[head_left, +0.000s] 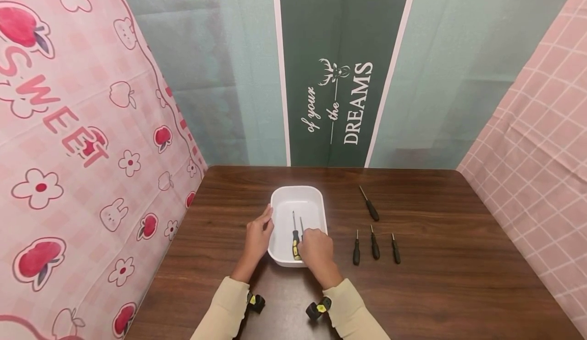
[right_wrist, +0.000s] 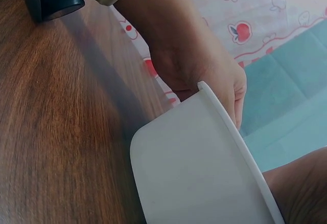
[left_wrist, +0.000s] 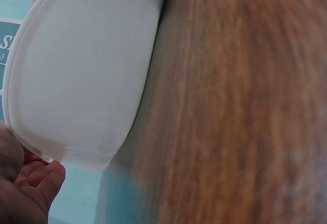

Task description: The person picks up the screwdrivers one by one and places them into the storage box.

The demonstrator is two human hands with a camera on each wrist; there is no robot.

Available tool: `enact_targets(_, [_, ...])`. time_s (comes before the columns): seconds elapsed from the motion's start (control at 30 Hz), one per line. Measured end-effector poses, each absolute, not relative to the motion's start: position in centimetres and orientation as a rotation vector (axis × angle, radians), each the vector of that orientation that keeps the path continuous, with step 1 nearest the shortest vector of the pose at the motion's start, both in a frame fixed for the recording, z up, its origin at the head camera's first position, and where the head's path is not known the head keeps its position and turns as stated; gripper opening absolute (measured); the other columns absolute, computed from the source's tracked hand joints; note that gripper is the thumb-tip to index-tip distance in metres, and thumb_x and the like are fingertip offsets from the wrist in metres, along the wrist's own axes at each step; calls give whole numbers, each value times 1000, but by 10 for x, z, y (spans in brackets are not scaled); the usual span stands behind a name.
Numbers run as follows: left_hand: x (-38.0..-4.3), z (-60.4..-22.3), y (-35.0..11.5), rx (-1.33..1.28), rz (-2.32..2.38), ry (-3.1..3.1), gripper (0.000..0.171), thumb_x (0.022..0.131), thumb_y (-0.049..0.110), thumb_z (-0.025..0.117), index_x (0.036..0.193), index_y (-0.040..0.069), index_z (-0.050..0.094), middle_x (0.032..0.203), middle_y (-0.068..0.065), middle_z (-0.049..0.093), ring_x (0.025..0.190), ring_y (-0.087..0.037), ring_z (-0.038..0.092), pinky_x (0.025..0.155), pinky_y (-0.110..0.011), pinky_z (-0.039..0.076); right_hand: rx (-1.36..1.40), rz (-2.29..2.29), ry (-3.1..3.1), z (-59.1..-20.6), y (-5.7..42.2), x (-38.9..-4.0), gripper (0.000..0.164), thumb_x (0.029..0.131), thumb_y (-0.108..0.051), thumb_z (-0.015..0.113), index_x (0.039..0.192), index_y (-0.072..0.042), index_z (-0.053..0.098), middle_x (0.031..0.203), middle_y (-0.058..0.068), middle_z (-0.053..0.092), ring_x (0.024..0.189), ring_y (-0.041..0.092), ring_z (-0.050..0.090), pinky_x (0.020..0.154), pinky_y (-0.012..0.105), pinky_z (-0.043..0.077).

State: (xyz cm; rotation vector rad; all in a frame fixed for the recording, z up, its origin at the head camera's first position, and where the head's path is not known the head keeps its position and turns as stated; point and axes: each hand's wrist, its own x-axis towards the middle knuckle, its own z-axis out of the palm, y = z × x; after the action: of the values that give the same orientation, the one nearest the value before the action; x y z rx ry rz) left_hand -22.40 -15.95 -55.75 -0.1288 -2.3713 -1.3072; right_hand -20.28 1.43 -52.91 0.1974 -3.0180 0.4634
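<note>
A white rectangular tub [head_left: 298, 192] stands on the table. At its left side my left hand [head_left: 259, 233] holds the rim, and in the left wrist view the fingers [left_wrist: 48, 180] lie against the outer wall. My right hand [head_left: 316, 248] is inside the tub at its near right, gripping a screwdriver [head_left: 301, 223] whose handle is mostly hidden. Left of it in the tub lies a yellow-and-black screwdriver [head_left: 295, 243], tip pointing away. From the right wrist view, the tub wall [right_wrist: 194, 157] hides what the right hand [right_wrist: 301, 188] holds.
Right of the tub, several black-handled screwdrivers lie on the wooden table [head_left: 435, 289]: one farther back [head_left: 371, 210], and a row with a left one [head_left: 356, 253], a middle one [head_left: 375, 248] and a right one [head_left: 396, 253]. Printed cloths [head_left: 220, 75] hang around the table.
</note>
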Motion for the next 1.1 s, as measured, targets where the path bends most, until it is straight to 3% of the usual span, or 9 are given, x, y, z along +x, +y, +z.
enact_targets(0.6, [-223, -557, -160, -125, -1296, -2377, 36, 94, -6, 63, 129, -7, 63, 137, -16, 59, 127, -32, 56, 104, -45, 46, 225, 447, -3024, -527, 15, -203, 25, 82, -9, 72, 61, -9, 59, 59, 7, 59, 53, 21, 53, 51, 42, 51])
enact_targets(1.1, [-224, -555, -159, -121, -1296, -2379, 35, 94, -6, 63, 129, -7, 63, 137, -15, 59, 127, -31, 56, 104, -44, 46, 192, 474, -3013, -527, 14, -203, 21, 84, -10, 72, 65, -8, 64, 61, 6, 62, 54, 18, 53, 52, 40, 51])
